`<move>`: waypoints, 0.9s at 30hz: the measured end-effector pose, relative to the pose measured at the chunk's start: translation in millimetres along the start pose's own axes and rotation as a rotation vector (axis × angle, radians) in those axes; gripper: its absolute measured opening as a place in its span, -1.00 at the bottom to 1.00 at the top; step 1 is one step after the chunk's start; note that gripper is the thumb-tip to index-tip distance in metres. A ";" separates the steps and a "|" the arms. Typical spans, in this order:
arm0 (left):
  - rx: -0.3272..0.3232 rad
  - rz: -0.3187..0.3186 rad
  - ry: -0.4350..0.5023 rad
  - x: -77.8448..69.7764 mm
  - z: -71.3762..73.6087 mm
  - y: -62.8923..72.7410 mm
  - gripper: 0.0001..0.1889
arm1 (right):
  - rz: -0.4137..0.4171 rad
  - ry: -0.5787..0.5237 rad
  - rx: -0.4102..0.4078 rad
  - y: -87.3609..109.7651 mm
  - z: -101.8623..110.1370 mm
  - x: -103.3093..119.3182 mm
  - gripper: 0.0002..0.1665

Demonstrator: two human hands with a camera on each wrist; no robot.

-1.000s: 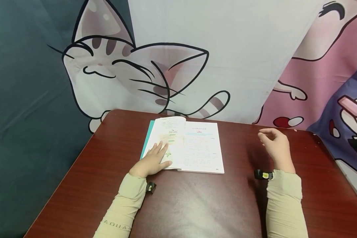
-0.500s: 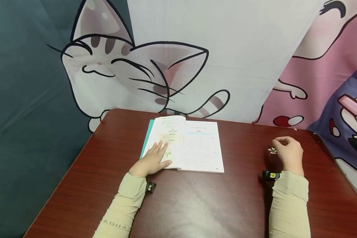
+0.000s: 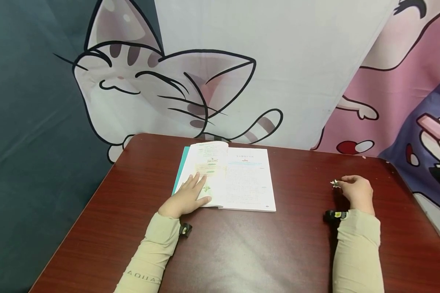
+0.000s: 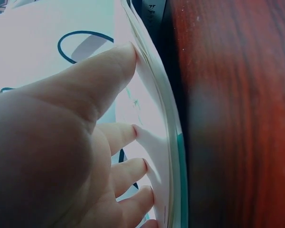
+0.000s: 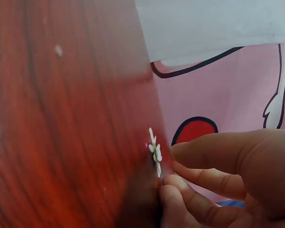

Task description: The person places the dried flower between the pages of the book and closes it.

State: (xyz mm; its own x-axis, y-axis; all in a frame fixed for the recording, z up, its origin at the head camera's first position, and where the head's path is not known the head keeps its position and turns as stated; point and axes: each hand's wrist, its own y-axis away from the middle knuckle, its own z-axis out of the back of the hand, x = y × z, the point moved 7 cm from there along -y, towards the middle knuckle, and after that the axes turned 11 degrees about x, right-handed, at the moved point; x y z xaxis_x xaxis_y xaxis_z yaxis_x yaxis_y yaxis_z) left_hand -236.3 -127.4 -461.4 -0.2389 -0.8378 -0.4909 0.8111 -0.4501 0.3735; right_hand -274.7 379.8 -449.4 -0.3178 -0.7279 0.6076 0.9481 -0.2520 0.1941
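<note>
An open book (image 3: 247,179) lies on the table, its left pages bowed up a little at the spine. My left hand (image 3: 185,199) rests spread on the left page. In the left wrist view the thumb (image 4: 109,71) reaches along the page edges, with the other fingertips on the paper. Farther right, my right hand (image 3: 357,193) is low over the table, fingers bent towards the thumb. At its fingertips is a small white flower-shaped piece (image 3: 335,184), which the thumb and finger pinch at the edge. The right wrist view shows the flower-shaped piece (image 5: 155,152) nearly edge-on.
The dark red-brown table (image 3: 249,252) has rounded far corners. Behind it hangs a curtain (image 3: 297,73) with cartoon cats. Small pale specks (image 3: 364,157) dot the table's far right. A black band (image 3: 333,215) is on the right wrist.
My right hand has moved right and nearer, and its fingertips now meet the flower-shaped piece, which came into sight half a second ago. The left hand has stayed on the book.
</note>
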 end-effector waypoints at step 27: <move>-0.004 0.016 0.008 1.8 1.0 -2.4 -0.18 | -0.040 0.048 0.056 -1.3 -7.2 -2.3 -0.65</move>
State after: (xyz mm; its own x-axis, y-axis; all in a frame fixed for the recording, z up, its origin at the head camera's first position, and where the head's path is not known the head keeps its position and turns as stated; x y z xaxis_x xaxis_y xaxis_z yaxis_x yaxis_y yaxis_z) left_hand -239.2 -128.1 -462.4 -0.2217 -0.8422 -0.4915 0.8169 -0.4357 0.3780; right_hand -275.3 377.1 -456.6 -0.3542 -0.7480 0.5613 0.9334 -0.2461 0.2611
